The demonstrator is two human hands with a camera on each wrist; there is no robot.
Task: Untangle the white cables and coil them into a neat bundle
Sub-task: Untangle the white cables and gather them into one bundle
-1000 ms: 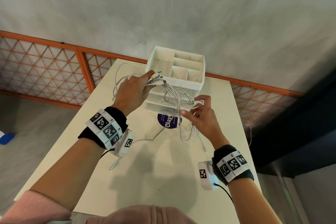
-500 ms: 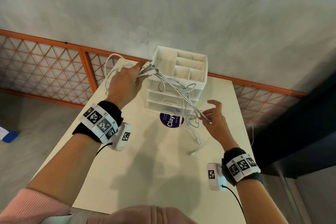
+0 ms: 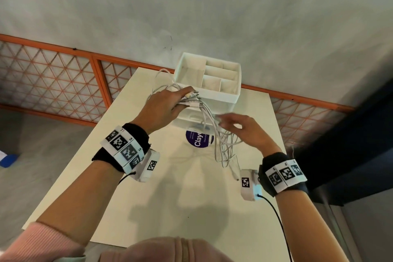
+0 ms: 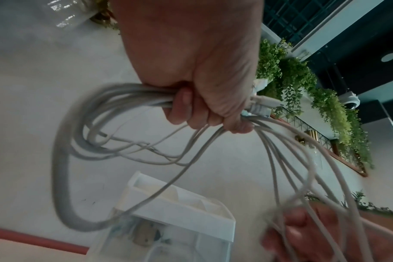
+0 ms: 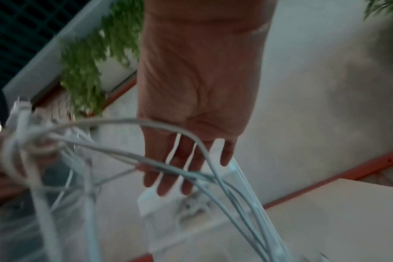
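Observation:
My left hand [image 3: 168,106] grips a bunch of white cables [image 3: 221,147] above the table, with several connector ends [image 3: 194,97] sticking out past its fingers. In the left wrist view, this left hand [image 4: 202,79] has its fingers curled round the cables [image 4: 128,92], and loops hang off to the left. Strands run down and right from the fist to the table. My right hand [image 3: 244,130] reaches among those strands with straight, spread fingers. The right wrist view is blurred but shows the right hand [image 5: 198,88] with cables [image 5: 115,121] draped across its fingers, nothing pinched.
A white drawer organiser [image 3: 214,94] with open compartments on top stands at the far side of the cream table [image 3: 170,198]. A round purple label [image 3: 197,141] lies in front of it. An orange lattice railing [image 3: 63,83] runs behind the table.
My right hand let go of the strands it pinched and has moved up and left toward the left hand. The left hand swung left and away, then came back right with the bunch.

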